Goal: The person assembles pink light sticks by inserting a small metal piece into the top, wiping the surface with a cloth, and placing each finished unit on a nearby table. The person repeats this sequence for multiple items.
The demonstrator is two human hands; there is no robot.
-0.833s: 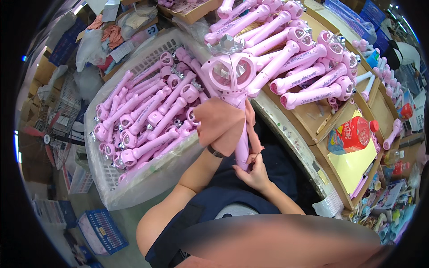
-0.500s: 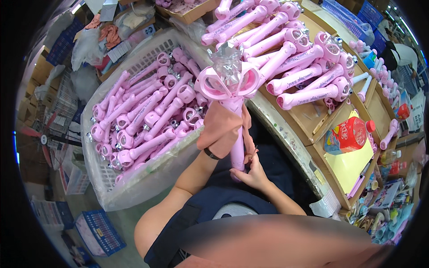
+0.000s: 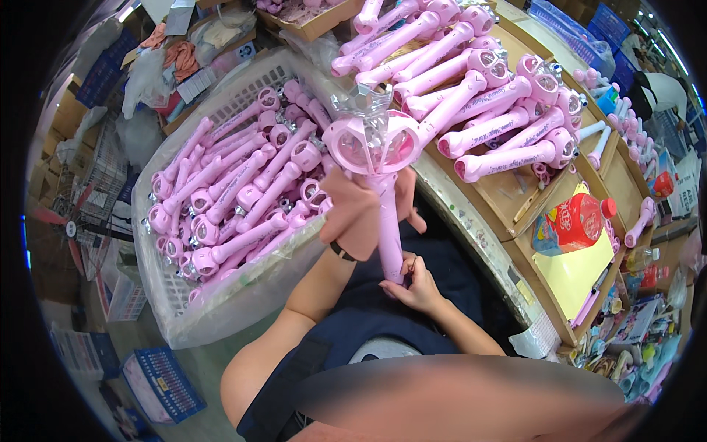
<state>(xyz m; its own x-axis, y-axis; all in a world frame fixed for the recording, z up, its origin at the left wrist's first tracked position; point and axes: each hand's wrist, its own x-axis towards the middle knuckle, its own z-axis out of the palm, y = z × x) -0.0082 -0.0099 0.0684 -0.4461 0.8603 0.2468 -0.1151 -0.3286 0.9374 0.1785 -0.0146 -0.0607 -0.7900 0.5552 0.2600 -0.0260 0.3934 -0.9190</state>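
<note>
A pink toy wand (image 3: 389, 228) stands upright in front of me, with a clear, silvery crown-shaped top (image 3: 361, 103) above its round, windowed head. Near the bottom of the handle, my right hand (image 3: 418, 287) is closed around it. My left hand (image 3: 345, 239) is at the upper handle, just under the head, mostly covered by a salmon-coloured cloth (image 3: 346, 210). The cloth wraps both sides of the handle and is slightly blurred; the left fingers are hidden under it.
To the left stands a plastic-lined white crate (image 3: 173, 295) full of similar wands (image 3: 243, 180). More wands (image 3: 479, 96) are piled on the workbench (image 3: 482, 243) to the right. A red drink carton (image 3: 578, 225) sits on yellow paper (image 3: 571, 283), near a pen (image 3: 600, 280).
The wand's head has turned about its handle and dipped slightly. The cloth has shifted, its right end now hanging lower beside the handle. My right hand keeps its hold at the bottom.
</note>
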